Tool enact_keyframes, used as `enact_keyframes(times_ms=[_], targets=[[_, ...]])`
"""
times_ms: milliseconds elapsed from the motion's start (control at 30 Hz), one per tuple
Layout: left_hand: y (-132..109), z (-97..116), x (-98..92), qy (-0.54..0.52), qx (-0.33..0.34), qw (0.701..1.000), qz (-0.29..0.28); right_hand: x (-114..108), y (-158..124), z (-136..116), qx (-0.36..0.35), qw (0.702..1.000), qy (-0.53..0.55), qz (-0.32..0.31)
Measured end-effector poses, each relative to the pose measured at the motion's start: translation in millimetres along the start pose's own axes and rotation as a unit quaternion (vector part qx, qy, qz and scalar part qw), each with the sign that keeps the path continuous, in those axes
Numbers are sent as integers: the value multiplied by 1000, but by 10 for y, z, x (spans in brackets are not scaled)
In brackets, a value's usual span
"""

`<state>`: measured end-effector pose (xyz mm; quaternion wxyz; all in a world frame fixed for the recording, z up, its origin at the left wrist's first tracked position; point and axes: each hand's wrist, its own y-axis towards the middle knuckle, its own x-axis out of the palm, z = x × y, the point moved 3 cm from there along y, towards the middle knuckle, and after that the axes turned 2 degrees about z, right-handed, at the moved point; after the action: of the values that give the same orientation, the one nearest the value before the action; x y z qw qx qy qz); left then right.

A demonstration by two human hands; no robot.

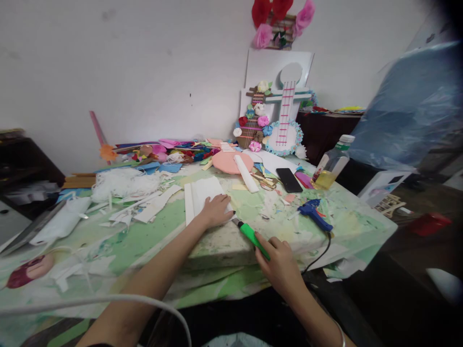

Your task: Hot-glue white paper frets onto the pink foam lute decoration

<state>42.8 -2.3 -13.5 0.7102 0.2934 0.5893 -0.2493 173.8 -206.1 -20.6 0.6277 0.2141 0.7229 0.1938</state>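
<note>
My left hand (217, 210) lies flat, fingers together, pressing down on a white foam sheet (200, 195) on the table. My right hand (280, 262) is wrapped round a green utility knife (252, 235), whose tip points at the sheet's near right edge, just beside my left fingertips. Both forearms reach in from the bottom of the view.
A blue glue gun (314, 214) with a black cord lies to the right, near a black phone (289, 180), scissors (266, 182) and a bottle of yellow liquid (332, 166). White scraps (123, 185) and coloured paper pile up at the left. Paper guitar crafts (284, 123) lean on the wall.
</note>
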Motion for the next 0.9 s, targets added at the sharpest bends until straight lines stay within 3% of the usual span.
enact_keyframes(times_ms=[267, 567, 900], targets=[[-39, -31, 159, -10, 1, 1000, -12, 9, 38, 32, 23, 1000, 2, -11], [-49, -64, 166, 11, 5, 1000, -22, -13, 94, -44, 22, 999, -20, -38], [-72, -97, 170, 13, 18, 1000, -15, -35, 95, 58, 27, 996, -61, -58]])
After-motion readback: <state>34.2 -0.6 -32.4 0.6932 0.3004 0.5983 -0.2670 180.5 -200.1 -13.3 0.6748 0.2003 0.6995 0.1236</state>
